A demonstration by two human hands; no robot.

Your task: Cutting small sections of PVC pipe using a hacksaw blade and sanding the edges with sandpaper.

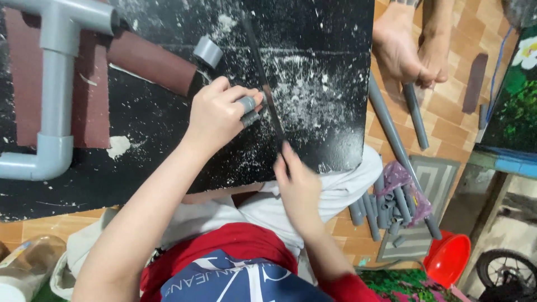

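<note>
Short grey pipe piece (248, 104), thin dark file (263, 84)

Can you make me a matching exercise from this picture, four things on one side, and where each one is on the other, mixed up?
Things:
1. short grey pipe piece
2. thin dark blade
3. red bucket
4. grey tee and elbow pipe assembly

Places:
A. on the tiled floor, lower right
B. pinched in the left hand
C. lying at the left end of the black board
D. held at its near end by the right hand

Pairs: 1-B, 2-D, 3-A, 4-C
</note>
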